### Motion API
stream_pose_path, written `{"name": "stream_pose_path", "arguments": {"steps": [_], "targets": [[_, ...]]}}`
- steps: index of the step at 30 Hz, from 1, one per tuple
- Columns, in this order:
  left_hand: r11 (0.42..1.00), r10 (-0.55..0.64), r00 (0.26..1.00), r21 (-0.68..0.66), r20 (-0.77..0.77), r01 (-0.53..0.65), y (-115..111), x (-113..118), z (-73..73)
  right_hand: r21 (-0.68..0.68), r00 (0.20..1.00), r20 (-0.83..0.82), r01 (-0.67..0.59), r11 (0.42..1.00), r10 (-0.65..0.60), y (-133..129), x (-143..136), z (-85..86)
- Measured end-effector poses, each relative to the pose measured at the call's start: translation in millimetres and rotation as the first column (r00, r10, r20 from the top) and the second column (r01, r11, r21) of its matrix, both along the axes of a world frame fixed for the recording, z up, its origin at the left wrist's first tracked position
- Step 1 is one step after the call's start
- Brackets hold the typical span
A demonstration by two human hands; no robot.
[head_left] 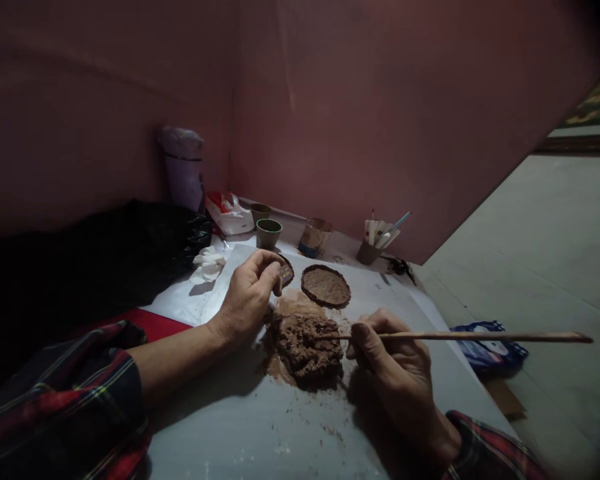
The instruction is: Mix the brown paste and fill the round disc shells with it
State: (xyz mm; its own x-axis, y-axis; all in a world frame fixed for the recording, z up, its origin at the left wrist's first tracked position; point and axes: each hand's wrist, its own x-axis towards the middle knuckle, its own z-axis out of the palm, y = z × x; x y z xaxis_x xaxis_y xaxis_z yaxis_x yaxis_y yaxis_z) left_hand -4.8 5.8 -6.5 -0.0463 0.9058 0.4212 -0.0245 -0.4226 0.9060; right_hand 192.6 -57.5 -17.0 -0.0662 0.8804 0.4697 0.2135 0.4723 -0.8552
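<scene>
A lumpy mound of wet brown clay-like material (307, 347) sits on the white table sheet. My right hand (397, 367) is closed round a thin wooden stick (490, 337), whose left tip touches the mound. Just above the mound's left side is my left hand (250, 293), with its fingers curled in; whatever they pinch, if anything, is hidden. Behind those fingers shows part of a small round brown piece (287, 272) with yellowish marks. A flat round brown disc with a raised rim (326, 285) lies beyond the mound.
Two cups (269, 235), a stained clear container (315, 238) and a pot of brushes and pens (375, 243) line the back. White crumpled gloves or tissue (209, 265) and a black plastic bag (130, 260) are at left. A blue packet (490, 347) lies right, below the table edge.
</scene>
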Motion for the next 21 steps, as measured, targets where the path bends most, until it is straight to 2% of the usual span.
{"name": "stream_pose_path", "arguments": {"steps": [2,4,8,10,15,21], "targets": [[1.0,0.002,1.0,0.0,-0.003,-0.002,0.6,-0.1,-0.5,0.051,0.994,0.083,0.069,0.996,-0.073,-0.9,-0.3,0.5],[1.0,0.003,1.0,0.0,-0.006,-0.003,1.3,-0.4,-1.1,0.095,0.987,0.064,0.143,0.985,-0.15,-2.0,-0.2,0.9],[1.0,0.0,1.0,0.0,-0.01,0.0,2.0,-1.1,-1.7,0.073,0.932,-0.231,0.304,0.95,-0.28,-2.4,0.5,1.0],[1.0,-0.004,1.0,0.0,-0.013,0.004,1.9,-1.3,-1.7,0.051,0.917,-0.279,0.311,0.949,-0.286,-1.6,0.1,0.8],[1.0,0.001,0.999,0.0,-0.032,-0.001,1.6,-1.1,-1.8,0.031,0.988,0.008,0.156,0.987,-0.157,-0.8,-1.4,-0.5],[1.0,0.001,1.0,-0.006,-0.026,-0.001,1.5,-1.0,-1.7,0.093,0.969,0.237,-0.093,0.991,0.069,-3.4,9.8,-4.1]]}}
